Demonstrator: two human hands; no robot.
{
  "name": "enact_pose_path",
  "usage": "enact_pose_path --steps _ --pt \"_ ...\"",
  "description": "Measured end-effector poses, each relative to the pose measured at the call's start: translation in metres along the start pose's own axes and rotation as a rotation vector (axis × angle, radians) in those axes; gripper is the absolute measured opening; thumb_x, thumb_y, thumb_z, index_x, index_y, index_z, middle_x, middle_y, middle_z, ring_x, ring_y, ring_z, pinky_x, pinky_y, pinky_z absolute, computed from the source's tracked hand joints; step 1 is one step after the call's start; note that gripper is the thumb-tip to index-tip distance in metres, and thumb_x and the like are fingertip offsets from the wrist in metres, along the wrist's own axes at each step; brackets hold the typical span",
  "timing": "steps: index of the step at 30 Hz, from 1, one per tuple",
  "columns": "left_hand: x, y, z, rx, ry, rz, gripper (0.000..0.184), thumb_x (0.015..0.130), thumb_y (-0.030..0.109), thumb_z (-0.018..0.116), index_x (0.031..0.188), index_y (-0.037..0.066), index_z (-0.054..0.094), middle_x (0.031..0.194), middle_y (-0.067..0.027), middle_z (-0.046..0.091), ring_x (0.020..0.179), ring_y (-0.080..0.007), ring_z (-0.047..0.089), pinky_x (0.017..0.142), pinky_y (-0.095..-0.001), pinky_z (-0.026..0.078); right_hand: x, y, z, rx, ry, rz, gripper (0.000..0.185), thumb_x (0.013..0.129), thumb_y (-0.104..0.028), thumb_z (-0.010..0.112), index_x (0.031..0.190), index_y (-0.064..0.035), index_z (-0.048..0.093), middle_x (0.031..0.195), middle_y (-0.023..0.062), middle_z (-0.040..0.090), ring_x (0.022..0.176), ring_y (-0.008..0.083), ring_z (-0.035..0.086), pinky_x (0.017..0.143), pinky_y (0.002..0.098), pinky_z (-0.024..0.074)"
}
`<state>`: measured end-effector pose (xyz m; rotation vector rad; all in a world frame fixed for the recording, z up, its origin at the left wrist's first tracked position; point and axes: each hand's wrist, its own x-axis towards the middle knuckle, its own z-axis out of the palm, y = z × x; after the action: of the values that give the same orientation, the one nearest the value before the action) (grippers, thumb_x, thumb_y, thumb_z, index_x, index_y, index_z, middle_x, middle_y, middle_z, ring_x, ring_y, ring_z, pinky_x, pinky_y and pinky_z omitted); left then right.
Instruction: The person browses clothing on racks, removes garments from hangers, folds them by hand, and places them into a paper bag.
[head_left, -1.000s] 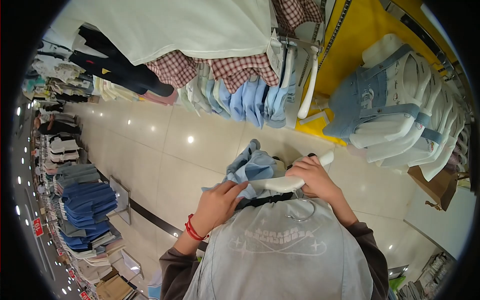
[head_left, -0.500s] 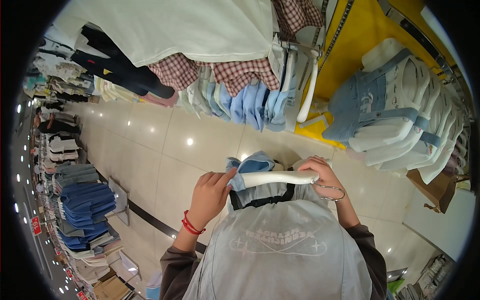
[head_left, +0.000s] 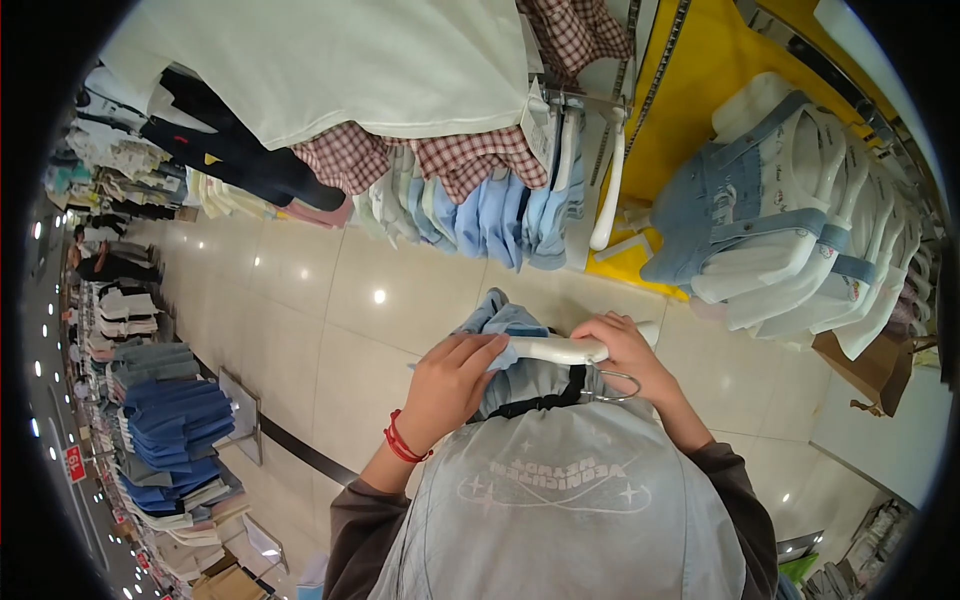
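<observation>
A white hanger [head_left: 565, 350] with a metal hook lies level in front of my chest, above the grey printed apron [head_left: 560, 480]. My left hand [head_left: 455, 385], with a red cord on its wrist, grips a light blue garment [head_left: 505, 318] at the hanger's left end. The fingers of my right hand [head_left: 625, 355] are wrapped round the hanger near its hook, and its right tip sticks out past them. The blue cloth covers the left end of the hanger. Much of the garment is hidden behind my left hand.
Shirts [head_left: 490, 215] hang on a rack ahead, beside a bare white hanger [head_left: 609, 190]. Denim-and-white outfits [head_left: 770, 210] hang at the right near a brown paper bag [head_left: 865, 370]. Blue garments [head_left: 180, 415] line the left side. A person [head_left: 115, 262] stands far off.
The hanger has shifted slightly left and its hook has swung. My left hand has moved right along the blue cloth, and my right hand has moved a little left.
</observation>
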<state>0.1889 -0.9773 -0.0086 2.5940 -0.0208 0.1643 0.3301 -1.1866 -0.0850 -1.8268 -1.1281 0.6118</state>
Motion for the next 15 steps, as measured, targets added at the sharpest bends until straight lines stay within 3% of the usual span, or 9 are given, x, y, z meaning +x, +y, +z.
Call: enact_pose_path --steps 7,9,11,13,15 --pt "0.002 -0.002 -0.014 -0.008 -0.021 -0.107 0.036 0.068 0.003 0.061 0.103 0.006 0.056 0.082 -0.0119 0.06 0.07 -0.0284 0.058 0.059 -0.0356 0.047 -0.001 0.004 0.001 -0.016 0.046 0.045 0.031 0.062 0.001 0.055 0.091 -0.0062 0.053 0.088 0.0074 0.057 0.08 0.0277 0.051 0.076 0.0366 0.0379" --pt "-0.003 -0.017 -0.019 0.029 0.092 -0.184 0.031 0.071 0.0 0.057 0.101 0.005 0.056 0.076 -0.0132 0.059 0.067 -0.0302 0.057 0.058 -0.0352 0.046 -0.009 0.019 -0.017 0.056 0.1 0.034 0.03 0.061 0.003 0.057 0.09 -0.0053 0.053 0.086 0.0063 0.057 0.077 0.0245 0.052 0.073 0.0335 0.0398" --pt "-0.01 -0.028 -0.03 0.027 0.192 -0.301 0.027 0.074 -0.001 0.051 0.1 0.004 0.054 0.073 -0.0144 0.059 0.064 -0.0309 0.057 0.057 -0.0346 0.046 -0.024 0.023 -0.045 0.333 0.178 0.238 0.022 0.066 -0.004 0.062 0.087 -0.0052 0.054 0.079 0.0031 0.055 0.072 0.0163 0.052 0.066 0.0271 0.0403" --pt "-0.015 -0.034 -0.04 -0.018 0.281 -0.459 0.024 0.078 -0.002 0.044 0.1 0.003 0.051 0.072 -0.0155 0.06 0.062 -0.0303 0.058 0.058 -0.034 0.047 -0.045 0.039 -0.066 0.615 0.372 0.244 0.02 0.07 -0.009 0.065 0.086 -0.0054 0.054 0.077 0.0009 0.053 0.07 0.0099 0.049 0.062 0.0228 0.0384" --pt "-0.012 -0.043 -0.036 -0.189 0.549 -0.248 0.02 0.086 0.005 0.036 0.102 0.002 0.047 0.068 -0.0145 0.059 0.057 -0.0257 0.057 0.057 -0.033 0.046 -0.051 0.031 -0.077 0.702 0.427 0.256 0.019 0.07 -0.01 0.065 0.085 -0.0057 0.054 0.078 0.0009 0.052 0.069 0.0095 0.048 0.062 0.0229 0.0383"
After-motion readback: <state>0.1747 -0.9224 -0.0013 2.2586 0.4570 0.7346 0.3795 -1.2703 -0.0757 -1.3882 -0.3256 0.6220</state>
